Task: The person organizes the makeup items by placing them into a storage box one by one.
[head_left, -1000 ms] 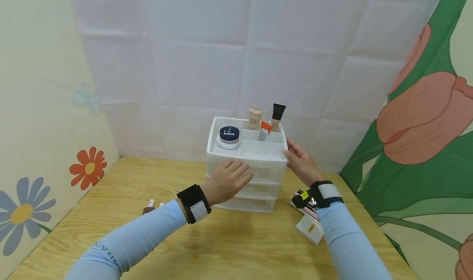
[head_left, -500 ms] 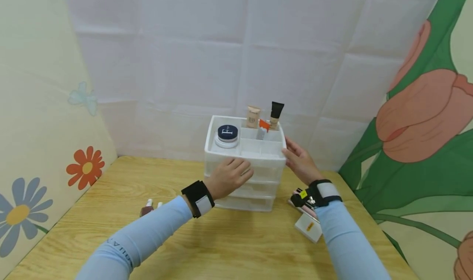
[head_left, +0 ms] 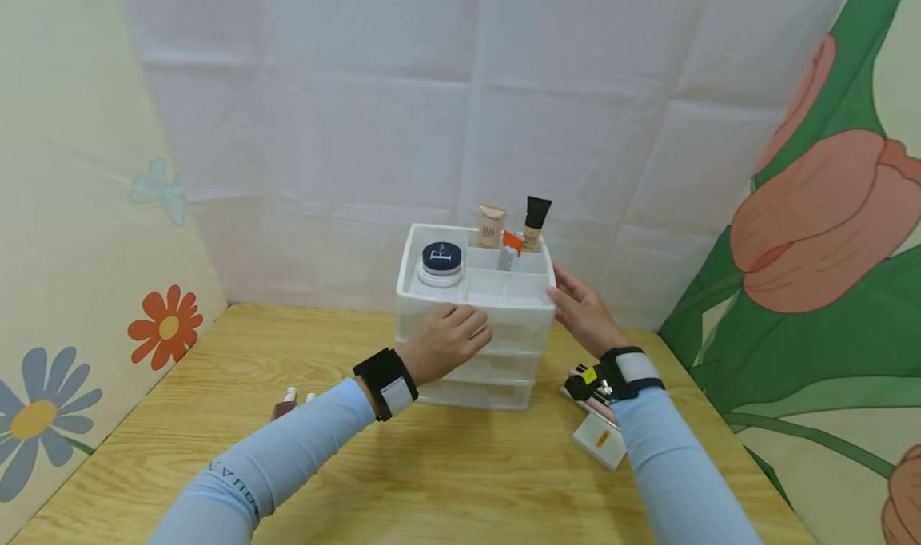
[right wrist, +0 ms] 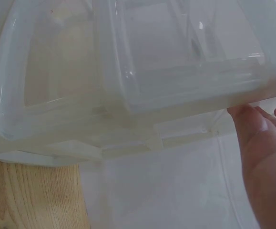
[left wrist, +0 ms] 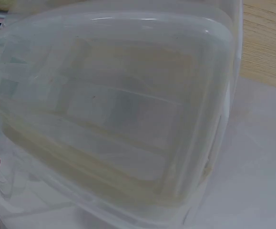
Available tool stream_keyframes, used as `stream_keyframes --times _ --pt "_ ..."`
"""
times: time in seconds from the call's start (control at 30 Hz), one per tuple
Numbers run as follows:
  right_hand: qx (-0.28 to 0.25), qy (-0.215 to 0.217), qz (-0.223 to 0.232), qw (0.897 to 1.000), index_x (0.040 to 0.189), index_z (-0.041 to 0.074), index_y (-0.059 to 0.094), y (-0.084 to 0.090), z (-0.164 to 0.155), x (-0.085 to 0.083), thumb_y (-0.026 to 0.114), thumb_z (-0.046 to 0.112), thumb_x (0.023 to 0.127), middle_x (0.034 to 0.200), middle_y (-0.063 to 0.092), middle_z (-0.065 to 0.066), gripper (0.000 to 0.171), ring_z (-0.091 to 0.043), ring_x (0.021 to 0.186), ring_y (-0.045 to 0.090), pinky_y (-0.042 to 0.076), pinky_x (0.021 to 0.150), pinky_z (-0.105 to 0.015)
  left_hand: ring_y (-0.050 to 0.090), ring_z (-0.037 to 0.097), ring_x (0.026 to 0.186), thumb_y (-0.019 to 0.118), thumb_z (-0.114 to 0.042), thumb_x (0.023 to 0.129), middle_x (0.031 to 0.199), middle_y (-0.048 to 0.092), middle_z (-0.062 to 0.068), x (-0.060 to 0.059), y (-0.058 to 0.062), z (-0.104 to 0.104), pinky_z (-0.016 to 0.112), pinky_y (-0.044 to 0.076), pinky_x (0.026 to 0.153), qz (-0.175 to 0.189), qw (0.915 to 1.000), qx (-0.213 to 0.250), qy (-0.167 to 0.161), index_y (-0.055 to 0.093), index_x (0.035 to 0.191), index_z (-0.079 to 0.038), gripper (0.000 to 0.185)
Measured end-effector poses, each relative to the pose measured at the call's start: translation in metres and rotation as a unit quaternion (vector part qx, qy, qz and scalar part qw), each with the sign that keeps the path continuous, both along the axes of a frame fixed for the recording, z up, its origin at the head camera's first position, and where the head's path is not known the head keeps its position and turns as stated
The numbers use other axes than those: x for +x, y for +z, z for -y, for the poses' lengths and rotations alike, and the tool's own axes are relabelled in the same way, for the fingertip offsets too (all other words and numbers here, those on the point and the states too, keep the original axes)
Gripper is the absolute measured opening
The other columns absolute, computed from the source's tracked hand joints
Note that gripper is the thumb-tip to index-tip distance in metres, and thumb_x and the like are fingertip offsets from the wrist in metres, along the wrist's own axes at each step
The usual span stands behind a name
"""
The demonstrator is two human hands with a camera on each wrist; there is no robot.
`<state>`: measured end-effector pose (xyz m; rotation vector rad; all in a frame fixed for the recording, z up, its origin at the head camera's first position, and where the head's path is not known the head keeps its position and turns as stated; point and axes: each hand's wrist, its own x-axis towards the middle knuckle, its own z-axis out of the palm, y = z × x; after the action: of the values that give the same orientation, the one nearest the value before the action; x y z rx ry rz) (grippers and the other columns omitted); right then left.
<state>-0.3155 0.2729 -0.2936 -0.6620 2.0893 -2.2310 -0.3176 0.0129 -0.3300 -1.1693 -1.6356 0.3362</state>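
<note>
A translucent white drawer organizer [head_left: 504, 339] stands at the middle back of the wooden table [head_left: 446, 481]. Its top tray holds a jar with a dark lid [head_left: 440, 261], a beige BB tube [head_left: 492, 225], a black-capped tube [head_left: 536, 221] and a small orange item [head_left: 512, 242]. My left hand [head_left: 453, 333] lies on the front of the top drawer, its fingers curled against it. My right hand [head_left: 576, 305] touches the organizer's right side with fairly straight fingers [right wrist: 261, 138]. Both wrist views are filled by the organizer's plastic [left wrist: 128, 119] [right wrist: 128, 86].
Small nail polish bottles [head_left: 288, 405] lie on the table left of my left forearm. A white box [head_left: 600, 441] and a pink item [head_left: 593, 405] lie under my right wrist. Printed backdrop walls close in behind and on both sides.
Both hands stay where they were on the organizer. Only the head view has shifted slightly.
</note>
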Motion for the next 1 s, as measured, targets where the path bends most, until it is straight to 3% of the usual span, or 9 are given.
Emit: stream_keyframes --times 0.5,0.8,1.0 --pt "0.008 -0.003 -0.006 1.000 0.141 0.008 0.012 -0.001 -0.001 -0.001 0.042 0.014 0.093 0.144 0.014 -0.015 0.057 -0.026 0.124 0.029 0.040 0.089 -0.026 0.048 0.019 0.080 0.036 -0.006 0.091 0.092 0.053 0.005 0.022 0.002 0.003 0.028 0.040 0.065 0.038 0.9987 -0.025 -0.022 0.054 0.092 -0.009 0.019" --pt "0.016 -0.004 -0.002 1.000 0.142 0.012 0.014 0.000 -0.002 -0.002 0.043 0.017 0.093 0.144 0.016 -0.013 0.057 -0.027 0.122 0.031 0.041 0.088 -0.027 0.050 0.020 0.078 0.027 -0.006 0.094 0.089 0.055 0.004 0.043 0.003 0.009 0.028 0.041 0.064 0.011 0.9989 -0.021 -0.041 0.056 0.088 -0.011 0.030" --pt "0.021 -0.012 0.003 1.000 0.142 0.013 0.016 0.000 -0.001 -0.002 0.043 0.019 0.093 0.144 0.018 -0.010 0.056 -0.027 0.122 0.031 0.042 0.087 -0.028 0.051 0.018 0.081 0.038 -0.008 0.091 0.091 0.056 0.003 0.061 0.014 0.013 0.025 0.042 0.063 -0.001 0.9987 -0.012 -0.049 0.057 0.087 -0.012 0.020"
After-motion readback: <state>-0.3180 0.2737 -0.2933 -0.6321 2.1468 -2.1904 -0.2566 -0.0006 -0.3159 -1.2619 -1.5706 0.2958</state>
